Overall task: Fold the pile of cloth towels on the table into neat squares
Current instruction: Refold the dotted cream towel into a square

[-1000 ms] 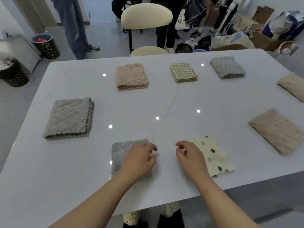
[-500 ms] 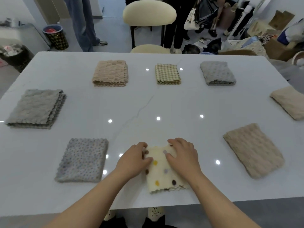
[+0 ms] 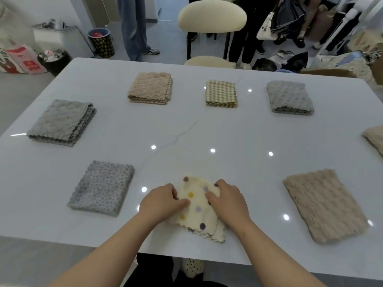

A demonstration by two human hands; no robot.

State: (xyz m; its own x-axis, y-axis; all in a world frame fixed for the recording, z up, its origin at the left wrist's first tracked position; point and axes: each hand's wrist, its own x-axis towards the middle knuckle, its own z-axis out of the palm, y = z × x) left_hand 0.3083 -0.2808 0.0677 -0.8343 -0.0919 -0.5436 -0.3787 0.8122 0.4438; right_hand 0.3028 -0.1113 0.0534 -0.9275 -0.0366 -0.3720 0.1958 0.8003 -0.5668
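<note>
View from my head, looking down at the white table (image 3: pixel 186 125). The cream polka-dot towel (image 3: pixel 196 208) lies at lower centre of the frame, near the table's front edge, partly folded and turned askew to that edge.

My left hand (image 3: pixel 163 201) has its fingers curled over the towel's left border, with the thumb on the top layer. My right hand (image 3: pixel 228 201) is curled likewise over the upper right border, thumb on the cloth. Both appear to pinch the fabric rather than lie flat on it. How many layers each holds is hidden.

7 other towels lie folded and well apart:
- grey dotted towel (image 3: pixel 101 187), lower left
- plain grey towel (image 3: pixel 62 122), left
- beige towel (image 3: pixel 150 88), upper centre-left
- checked towel (image 3: pixel 221 93), upper centre
- second grey towel (image 3: pixel 290 98), upper right
- ribbed beige towel (image 3: pixel 325 206), lower right
- 1 beige corner (image 3: pixel 375 137), cut by the right edge

Judged step: squaring the last towel, so the task looks almost complete.

Risks:
- The scalloped lower edges already sit staggered at lower right. Uneven pull between my 2 hands would slide the layers further and give a skewed shape, not a square.
- The tabletop looks smooth and glossy. A pull toward me could drag the towel over the front edge.
- Releasing before the crease is pressed may let the soft pile spring open.
</note>
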